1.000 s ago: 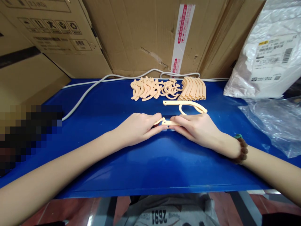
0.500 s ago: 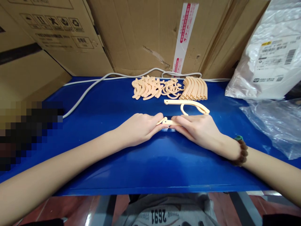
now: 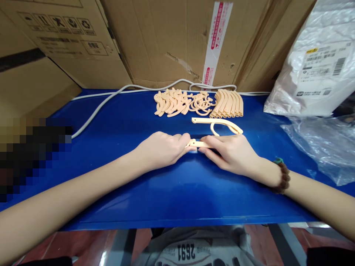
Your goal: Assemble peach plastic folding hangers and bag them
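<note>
My left hand [image 3: 166,148] pinches the end of a cream plastic piece, mostly hidden by the thumb and fingers. In my right hand [image 3: 234,153], thumb and fingers grip a cream hanger arm [image 3: 202,144], a flat bar with a round hole near its left end. The two pieces meet between my hands, just above the blue table [image 3: 177,192]; whether they are joined I cannot tell. Right behind my right hand lies a partly assembled folding hanger [image 3: 206,120], with a long arm and a curved hook [image 3: 213,129].
At the back lie a pile of short curved pieces [image 3: 170,102], a pile of hooks [image 3: 201,101] and a row of hanger arms [image 3: 229,103]. A white cable [image 3: 97,112] runs behind them. Cardboard boxes [image 3: 172,40] stand behind; a white parcel bag [image 3: 302,81] and clear plastic [image 3: 327,147] are right.
The view has shifted slightly. The fingers of my right hand have slid back a little along the hanger arm, so more of it shows. Both hands still hold their pieces.
</note>
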`<state>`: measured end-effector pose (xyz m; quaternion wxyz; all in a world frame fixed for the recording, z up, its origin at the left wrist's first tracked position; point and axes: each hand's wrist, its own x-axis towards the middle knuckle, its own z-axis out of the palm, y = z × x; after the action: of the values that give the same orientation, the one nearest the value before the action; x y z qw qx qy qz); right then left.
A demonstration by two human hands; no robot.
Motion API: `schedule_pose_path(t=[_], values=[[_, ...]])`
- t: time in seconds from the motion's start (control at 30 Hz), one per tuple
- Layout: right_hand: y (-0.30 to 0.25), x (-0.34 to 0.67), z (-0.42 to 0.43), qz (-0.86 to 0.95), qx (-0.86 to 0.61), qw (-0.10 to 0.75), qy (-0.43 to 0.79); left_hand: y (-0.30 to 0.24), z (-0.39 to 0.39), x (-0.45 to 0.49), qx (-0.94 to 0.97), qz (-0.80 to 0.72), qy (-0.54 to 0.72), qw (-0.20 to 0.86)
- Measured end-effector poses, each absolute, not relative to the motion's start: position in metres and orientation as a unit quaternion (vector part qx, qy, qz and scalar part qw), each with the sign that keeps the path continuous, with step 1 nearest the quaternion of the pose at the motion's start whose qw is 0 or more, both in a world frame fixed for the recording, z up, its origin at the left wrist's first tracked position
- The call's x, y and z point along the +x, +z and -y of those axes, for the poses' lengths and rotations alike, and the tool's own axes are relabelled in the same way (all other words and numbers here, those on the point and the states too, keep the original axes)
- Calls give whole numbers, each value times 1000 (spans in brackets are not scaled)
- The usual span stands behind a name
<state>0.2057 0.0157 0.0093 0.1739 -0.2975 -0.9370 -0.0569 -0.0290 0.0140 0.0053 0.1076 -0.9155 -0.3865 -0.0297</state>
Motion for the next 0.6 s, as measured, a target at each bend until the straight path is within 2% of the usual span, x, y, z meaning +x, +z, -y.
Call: schedule_pose_path(t=[0.23,0.6], values=[[9,206,-15,937,-306,161,-47,8,-15,-29,-911,383,-21,148],[7,206,-16,935,-312,159,-54,5,-16,-29,-914,383,-23,131]])
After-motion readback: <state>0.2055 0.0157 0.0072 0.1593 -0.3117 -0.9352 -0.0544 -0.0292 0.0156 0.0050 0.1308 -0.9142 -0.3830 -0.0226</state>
